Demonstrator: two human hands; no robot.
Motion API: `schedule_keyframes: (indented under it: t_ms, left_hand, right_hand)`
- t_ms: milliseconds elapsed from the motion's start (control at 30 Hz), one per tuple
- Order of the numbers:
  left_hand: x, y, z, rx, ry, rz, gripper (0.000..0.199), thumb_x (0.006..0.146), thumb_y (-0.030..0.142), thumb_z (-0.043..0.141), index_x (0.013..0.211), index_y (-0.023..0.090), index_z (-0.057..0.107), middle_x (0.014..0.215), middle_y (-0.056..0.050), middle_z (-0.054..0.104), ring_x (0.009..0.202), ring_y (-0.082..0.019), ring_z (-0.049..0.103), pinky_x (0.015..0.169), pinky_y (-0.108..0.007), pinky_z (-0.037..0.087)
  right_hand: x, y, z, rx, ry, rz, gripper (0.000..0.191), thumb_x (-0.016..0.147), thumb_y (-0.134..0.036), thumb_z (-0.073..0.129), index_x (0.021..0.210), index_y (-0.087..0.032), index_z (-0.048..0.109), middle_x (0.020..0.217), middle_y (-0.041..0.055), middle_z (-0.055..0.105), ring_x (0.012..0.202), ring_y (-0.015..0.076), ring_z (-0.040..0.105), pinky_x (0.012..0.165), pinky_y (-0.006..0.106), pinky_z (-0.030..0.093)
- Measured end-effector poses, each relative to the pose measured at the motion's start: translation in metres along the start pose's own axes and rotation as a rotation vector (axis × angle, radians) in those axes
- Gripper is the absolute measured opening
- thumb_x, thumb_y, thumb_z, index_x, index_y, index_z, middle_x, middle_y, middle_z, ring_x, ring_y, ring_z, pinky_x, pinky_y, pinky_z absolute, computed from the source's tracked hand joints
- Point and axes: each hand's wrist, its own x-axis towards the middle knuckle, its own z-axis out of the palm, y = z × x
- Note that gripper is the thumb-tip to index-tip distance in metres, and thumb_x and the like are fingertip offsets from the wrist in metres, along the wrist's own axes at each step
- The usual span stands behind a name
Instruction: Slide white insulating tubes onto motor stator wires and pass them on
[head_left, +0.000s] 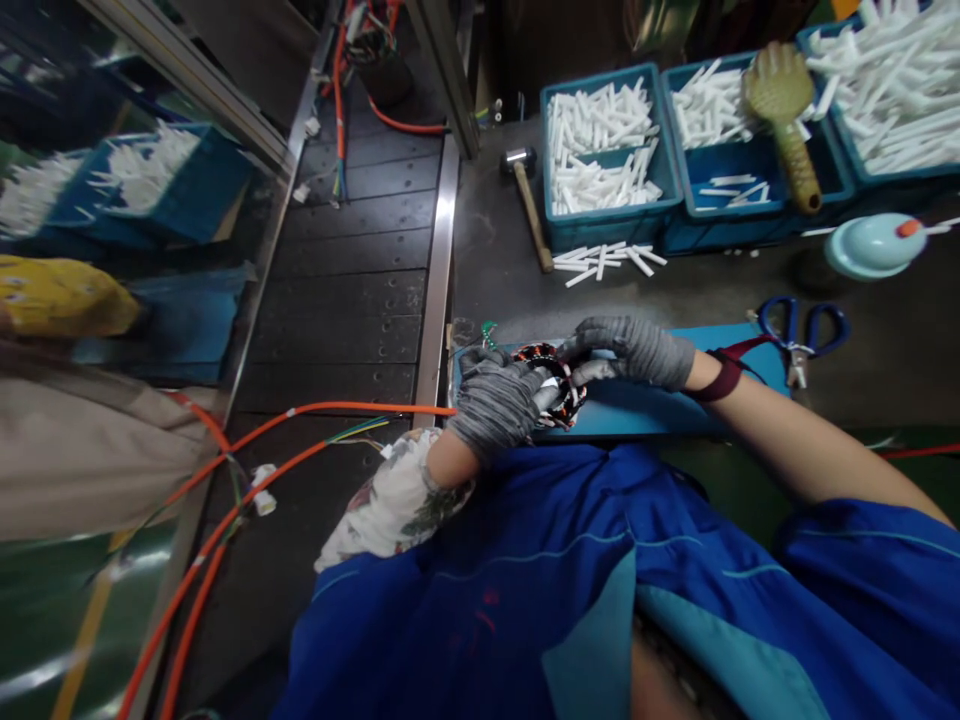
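A ring-shaped wound coil part (564,392) with black, orange and white wires rests on a blue mat (660,400) at the table's front edge. My left hand (496,400), in a grey striped glove, is closed over the part's left side, its fingers curled onto the ring. From the right, my right hand (626,352), gloved the same way, pinches at the ring's upper right rim. Its fingertips are partly hidden against the wires. An orange cable (360,407) runs from the left up to my left hand.
Blue bins (667,205) of white tubes stand at the back right, a yellow scoop (784,110) on one. A hammer (532,210), loose white tubes (607,260), blue-handled scissors (799,345) and a light-blue lidded cup (870,247) lie nearer. A slatted conveyor (337,320) runs left.
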Motion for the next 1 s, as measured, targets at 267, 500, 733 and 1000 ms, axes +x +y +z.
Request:
schedule_keyframes:
  t_ms: [267,500,733,1000]
  left_hand:
    - [0.021,0.024,-0.004,0.034,0.100,0.011,0.036,0.102,0.046,0.056,0.116,0.020,0.076,0.107,-0.012,0.076,0.102,-0.031,0.066,0.098,-0.049,0.046]
    - [-0.032,-0.056,0.026,-0.073,0.447,0.416,0.079,0.076,0.082,0.068,0.132,0.026,0.070,0.120,-0.010,0.074,0.117,-0.032,0.063,0.105,-0.043,0.045]
    - [-0.031,-0.051,0.077,0.004,0.561,0.231,0.066,0.090,0.063,0.067,0.143,0.023,0.062,0.128,-0.013,0.073,0.120,-0.032,0.067,0.123,-0.053,0.026]
    - [0.015,0.014,0.071,-0.047,0.663,-0.062,0.095,0.092,0.070,0.059,0.155,0.003,0.039,0.146,-0.025,0.057,0.130,-0.035,0.059,0.121,-0.052,0.031]
  right_hand:
    - [-0.013,0.012,-0.001,0.144,0.141,0.185,0.058,0.087,-0.074,0.062,0.093,-0.018,0.076,0.088,0.0078,0.075,0.084,0.0214,0.070,0.079,0.033,0.053]
    - [-0.038,0.002,0.015,0.122,0.031,0.330,0.059,0.075,-0.072,0.077,0.100,-0.018,0.071,0.095,0.0074,0.075,0.084,0.0222,0.069,0.075,0.032,0.052]
    - [-0.015,0.036,0.015,-0.244,-0.052,0.317,0.044,0.090,-0.058,0.069,0.107,-0.018,0.076,0.104,0.0102,0.075,0.097,0.0251,0.068,0.085,0.034,0.051]
    - [0.022,0.097,-0.015,-0.705,0.112,0.665,0.042,0.104,-0.029,0.040,0.129,-0.012,0.069,0.127,0.0206,0.066,0.114,0.0333,0.057,0.097,0.047,0.045]
